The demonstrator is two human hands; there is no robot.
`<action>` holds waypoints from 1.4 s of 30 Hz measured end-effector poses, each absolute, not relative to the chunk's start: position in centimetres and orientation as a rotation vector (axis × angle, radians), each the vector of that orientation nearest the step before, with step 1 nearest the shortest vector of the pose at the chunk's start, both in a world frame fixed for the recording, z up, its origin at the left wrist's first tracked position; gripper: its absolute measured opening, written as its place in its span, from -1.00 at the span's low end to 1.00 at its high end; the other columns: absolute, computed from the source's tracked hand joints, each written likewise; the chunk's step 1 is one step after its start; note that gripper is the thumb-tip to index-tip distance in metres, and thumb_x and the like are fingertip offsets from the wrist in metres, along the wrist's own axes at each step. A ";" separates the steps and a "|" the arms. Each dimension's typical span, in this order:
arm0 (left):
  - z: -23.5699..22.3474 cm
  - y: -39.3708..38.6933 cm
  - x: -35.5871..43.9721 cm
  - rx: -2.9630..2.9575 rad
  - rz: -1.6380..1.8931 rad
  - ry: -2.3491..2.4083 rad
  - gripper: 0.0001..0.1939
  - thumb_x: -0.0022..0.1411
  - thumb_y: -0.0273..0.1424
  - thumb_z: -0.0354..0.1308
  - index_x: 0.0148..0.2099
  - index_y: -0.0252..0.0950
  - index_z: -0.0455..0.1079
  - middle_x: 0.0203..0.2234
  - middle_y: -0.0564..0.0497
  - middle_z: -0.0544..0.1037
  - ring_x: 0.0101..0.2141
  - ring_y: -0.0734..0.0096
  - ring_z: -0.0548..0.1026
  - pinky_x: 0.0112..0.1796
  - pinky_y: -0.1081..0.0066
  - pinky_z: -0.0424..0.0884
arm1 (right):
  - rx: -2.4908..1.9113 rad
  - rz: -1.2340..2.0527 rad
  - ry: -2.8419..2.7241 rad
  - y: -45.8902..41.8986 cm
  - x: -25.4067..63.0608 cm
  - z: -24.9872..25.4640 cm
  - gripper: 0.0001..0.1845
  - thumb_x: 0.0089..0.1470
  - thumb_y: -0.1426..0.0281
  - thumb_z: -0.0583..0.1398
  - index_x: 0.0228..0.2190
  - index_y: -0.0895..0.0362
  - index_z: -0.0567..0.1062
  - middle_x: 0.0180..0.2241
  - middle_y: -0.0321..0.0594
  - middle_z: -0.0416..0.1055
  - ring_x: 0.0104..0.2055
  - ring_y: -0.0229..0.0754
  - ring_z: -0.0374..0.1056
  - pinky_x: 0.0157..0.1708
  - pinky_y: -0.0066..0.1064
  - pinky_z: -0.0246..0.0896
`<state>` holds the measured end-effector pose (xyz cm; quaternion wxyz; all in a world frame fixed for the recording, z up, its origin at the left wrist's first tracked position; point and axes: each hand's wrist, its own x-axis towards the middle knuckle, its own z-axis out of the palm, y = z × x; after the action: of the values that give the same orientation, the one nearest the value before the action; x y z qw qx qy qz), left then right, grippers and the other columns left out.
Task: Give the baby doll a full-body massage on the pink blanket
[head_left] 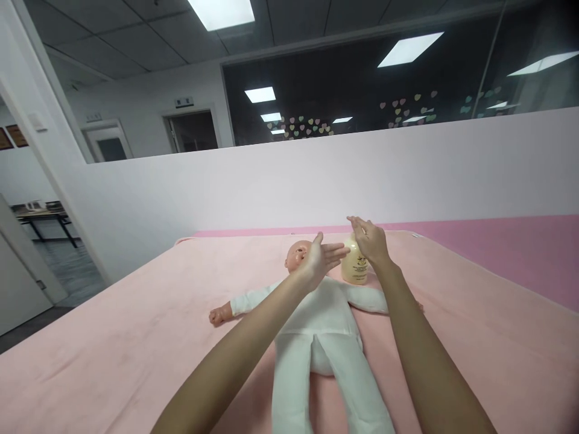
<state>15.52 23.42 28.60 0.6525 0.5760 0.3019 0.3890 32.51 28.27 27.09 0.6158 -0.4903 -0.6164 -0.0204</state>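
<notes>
Pale-yellow rounded bottle [354, 269] is standing far right, beside white-clothed baby doll [319, 310]; left hand [320, 258] is spreading flat; right hand [371, 241] is covering bottle's top, grip untellable; seemingly dispensing, needing steady palm.

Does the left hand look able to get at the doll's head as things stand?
Probably yes: the left hand is open, and no object shows between it and the doll's head, though depth is hard to judge.

Light comes from overhead, where a ceiling panel [222, 13] is blown out to white; more bright rectangles [411, 49] glare in the dark glass [325, 78]. Shadows on the pink sheet [113, 337] are soft. Wide-angle distortion stretches the edges, and the bottle's [353, 274] small print is unreadable.
</notes>
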 end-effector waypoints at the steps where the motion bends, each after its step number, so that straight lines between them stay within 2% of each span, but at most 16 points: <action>1: 27.9 22.1 14.2 1.441 0.929 0.703 -0.25 0.23 0.08 -0.32 0.03 -0.40 0.40 -0.03 -0.21 0.48 0.06 0.06 0.36 0.13 0.14 0.17 | -1.120 -0.110 -1.444 27.9 32.2 27.8 -0.47 0.16 0.05 -0.06 -0.15 0.09 0.52 -0.03 -0.11 0.43 0.14 -0.03 0.24 0.21 0.01 -0.11; 3: 26.1 19.6 11.4 1.831 0.953 0.733 -0.40 0.18 0.07 -0.09 -0.06 -0.27 0.48 -0.05 -0.12 0.51 0.08 0.00 0.33 0.17 0.12 0.10 | -1.064 -0.209 -1.459 26.9 31.1 29.3 -0.50 0.16 0.07 -0.04 -0.12 0.08 0.50 0.03 -0.13 0.39 0.18 -0.03 0.17 0.22 0.03 -0.15; 5: 24.1 17.7 9.1 2.175 0.826 0.796 -0.54 0.13 0.02 0.06 -0.09 -0.13 0.51 -0.01 -0.05 0.48 0.14 -0.02 0.25 0.22 0.10 -0.08 | -0.987 -0.256 -1.473 25.6 29.6 30.8 -0.52 0.16 0.09 -0.04 -0.14 0.09 0.50 0.00 -0.13 0.41 0.16 -0.06 0.21 0.21 0.01 -0.13; 9: 21.3 16.9 7.3 2.342 0.720 0.945 -0.54 0.23 -0.07 -0.04 0.15 0.01 0.29 0.20 0.06 0.23 0.26 0.10 0.02 0.22 -0.02 -0.37 | -0.869 -0.223 -1.547 22.9 25.9 32.5 -0.58 0.16 0.14 -0.01 -0.21 0.08 0.53 -0.12 -0.15 0.49 0.03 -0.09 0.34 0.19 -0.10 -0.03; 15: 20.1 18.2 8.4 2.242 0.874 1.175 -0.44 0.15 -0.06 0.04 0.20 -0.03 0.23 0.28 0.02 0.06 0.29 0.07 -0.12 0.20 -0.04 -0.47 | -0.944 0.017 -1.812 19.8 20.3 30.0 -0.64 0.16 0.21 -0.02 -0.36 0.05 0.54 -0.27 -0.18 0.52 -0.17 -0.11 0.40 -0.02 -0.24 0.20; 19: 19.3 18.9 7.5 2.074 1.032 1.373 -0.37 0.13 -0.13 0.07 0.24 -0.14 0.17 0.28 -0.08 0.06 0.28 -0.01 -0.13 0.19 -0.08 -0.37 | -1.014 0.081 -1.970 18.1 19.5 25.4 -0.67 0.13 0.27 0.01 -0.42 0.04 0.55 -0.29 -0.15 0.53 -0.16 -0.07 0.40 -0.03 -0.22 0.18; 21: 18.9 19.5 6.8 1.972 1.137 1.414 -0.41 0.16 -0.17 0.03 0.22 -0.24 0.20 0.23 -0.18 0.16 0.25 0.00 0.01 0.21 0.01 -0.23 | -1.004 0.240 -1.923 17.5 19.9 23.1 -0.69 0.11 0.24 0.04 -0.40 0.03 0.56 -0.25 -0.18 0.53 -0.15 -0.05 0.40 -0.04 -0.22 0.20; 24: 18.3 20.3 6.0 1.870 1.291 1.427 -0.50 0.20 -0.29 -0.06 0.14 -0.38 0.29 0.10 -0.27 0.34 0.15 0.05 0.23 0.17 0.15 0.01 | -0.981 0.573 -1.905 17.2 20.9 20.7 -0.68 0.07 0.17 0.09 -0.42 0.04 0.59 -0.34 -0.22 0.55 -0.21 -0.03 0.43 0.00 -0.14 0.19; 25: 18.2 20.5 5.9 1.857 1.316 1.440 -0.52 0.20 -0.33 -0.07 0.11 -0.41 0.32 0.07 -0.28 0.37 0.11 0.07 0.28 0.15 0.17 0.06 | -0.973 0.641 -1.919 17.3 21.2 20.3 -0.68 0.05 0.17 0.11 -0.43 0.05 0.59 -0.35 -0.23 0.55 -0.18 -0.02 0.43 0.07 -0.09 0.12; 27: 18.1 20.7 5.8 1.862 1.328 1.464 -0.55 0.19 -0.40 -0.10 0.07 -0.42 0.36 0.03 -0.26 0.42 0.06 0.10 0.33 0.11 0.19 0.13 | -0.971 0.670 -1.957 17.5 21.4 19.9 -0.71 0.04 0.18 0.12 -0.38 0.03 0.60 -0.26 -0.23 0.54 -0.03 0.01 0.37 0.22 0.00 -0.16; 29: 18.2 20.7 5.7 1.883 1.330 1.458 -0.57 0.17 -0.43 -0.11 0.05 -0.38 0.38 0.00 -0.20 0.45 0.04 0.14 0.36 0.09 0.21 0.18 | -1.012 0.610 -1.985 17.9 21.4 19.8 -0.71 0.04 0.22 0.13 -0.27 0.02 0.58 -0.12 -0.24 0.49 0.12 0.00 0.25 0.27 0.03 -0.44; 31: 18.3 20.6 5.8 1.896 1.341 1.433 -0.58 0.17 -0.45 -0.10 0.03 -0.35 0.40 -0.01 -0.17 0.46 0.03 0.16 0.37 0.09 0.22 0.19 | -1.105 0.517 -1.987 18.2 21.4 19.6 -0.65 0.03 0.23 0.14 -0.15 0.03 0.53 0.02 -0.23 0.40 0.21 -0.01 0.13 0.27 0.04 -0.54; 33: 18.5 20.4 5.7 1.902 1.352 1.418 -0.59 0.16 -0.45 -0.10 0.01 -0.35 0.41 -0.02 -0.16 0.47 0.02 0.16 0.38 0.09 0.21 0.20 | -1.219 0.426 -1.938 18.5 21.6 19.4 -0.58 0.03 0.21 0.14 -0.07 0.06 0.48 0.10 -0.18 0.30 0.25 0.00 0.05 0.27 0.04 -0.50; 35: 18.9 20.0 5.7 1.953 1.350 1.411 -0.61 0.15 -0.47 -0.09 -0.03 -0.32 0.44 -0.07 -0.14 0.50 -0.02 0.16 0.41 0.07 0.19 0.23 | -1.299 0.366 -1.853 18.7 22.0 19.0 -0.57 0.05 0.23 0.13 -0.05 0.09 0.47 0.12 -0.13 0.28 0.24 -0.01 0.07 0.26 -0.01 -0.33; 39: 19.7 19.1 5.9 2.198 1.278 1.190 -0.57 -0.04 -0.61 -0.09 -0.24 -0.26 0.54 -0.25 -0.04 0.58 -0.14 0.22 0.47 0.02 0.22 0.29 | -1.400 0.320 -1.686 19.2 22.9 18.7 -0.62 0.08 0.37 0.04 -0.10 0.11 0.50 0.00 -0.12 0.41 0.10 -0.10 0.27 0.15 -0.22 0.04; 42: 20.1 18.4 6.4 2.215 1.129 0.870 -0.54 -0.17 -0.64 -0.14 -0.38 -0.27 0.56 -0.39 0.01 0.60 -0.25 0.33 0.52 -0.05 0.31 0.37 | -1.553 0.259 -1.565 19.5 23.6 18.5 -0.59 0.07 0.46 -0.02 -0.14 0.20 0.52 -0.07 -0.08 0.46 0.03 -0.12 0.33 0.09 -0.30 0.12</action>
<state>6.39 18.45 20.11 0.2513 0.8139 0.3196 0.4150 23.56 19.47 18.53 0.4446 -0.6267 -0.6314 0.1046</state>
